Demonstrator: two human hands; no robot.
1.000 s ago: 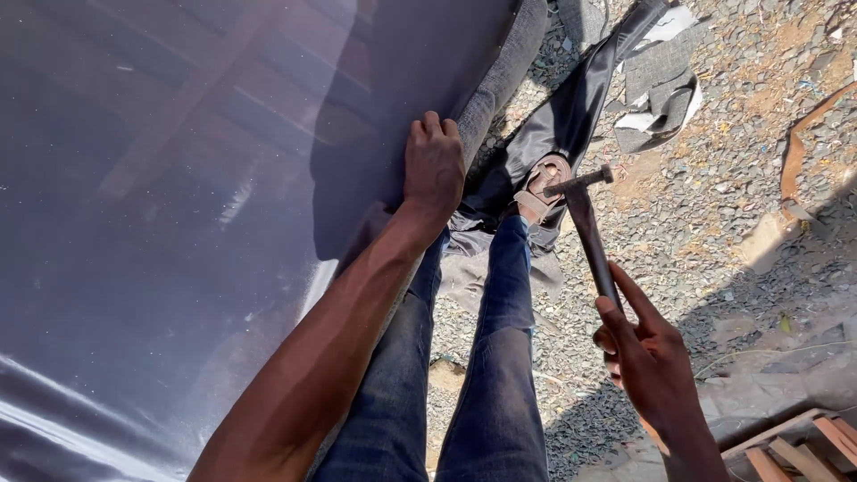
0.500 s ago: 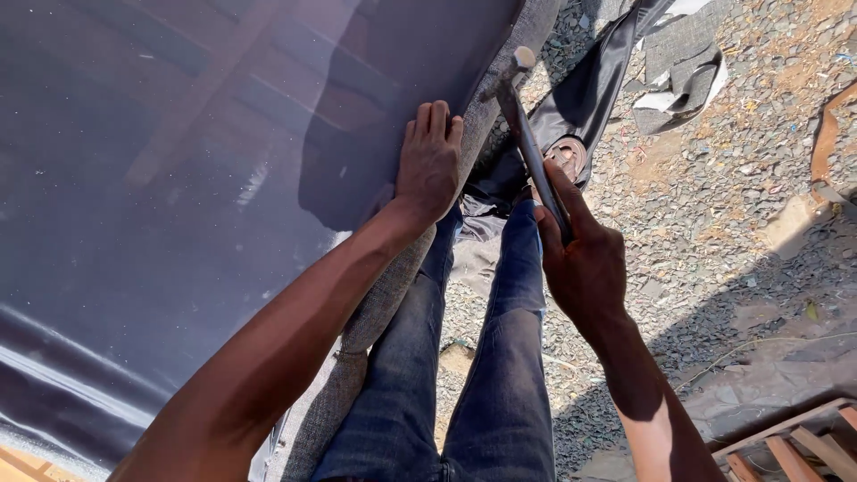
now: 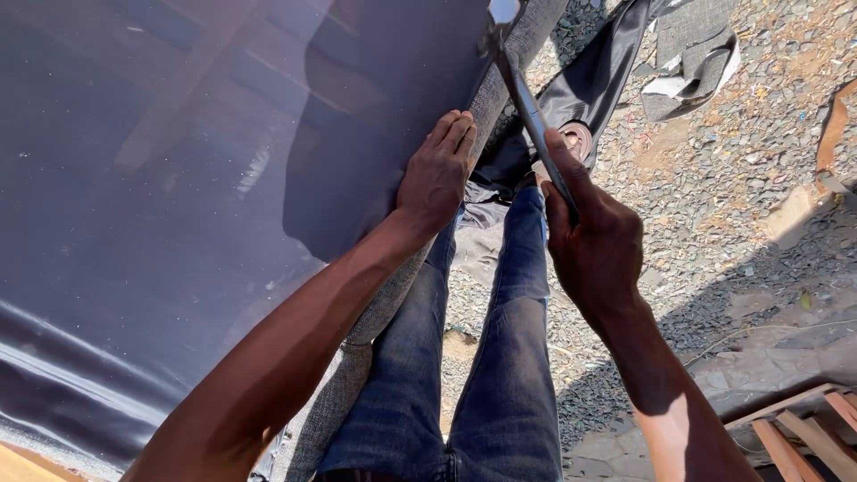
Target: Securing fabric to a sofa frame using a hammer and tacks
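A large shiny dark purple sheet point(image 3: 161, 196) is stretched over a frame and fills the left of the view. Its right edge wraps over grey woven fabric point(image 3: 527, 54). My left hand point(image 3: 437, 174) presses flat on the sheet at that edge, fingers together. My right hand point(image 3: 594, 241) grips the handle of a hammer point(image 3: 527, 98), whose head sits at the top of the view against the grey edge. My legs in blue jeans point(image 3: 500, 357) stand below.
Gravel ground point(image 3: 741, 178) spreads to the right. Scraps of black and grey material point(image 3: 687, 54) lie at the top right. Wooden slats point(image 3: 803, 428) show at the bottom right corner. A sandalled foot point(image 3: 576, 138) stands near the sheet's edge.
My right hand has swung the hammer up and left from beside my legs to the sheet's grey edge. My left hand has stayed pressed on the sheet.
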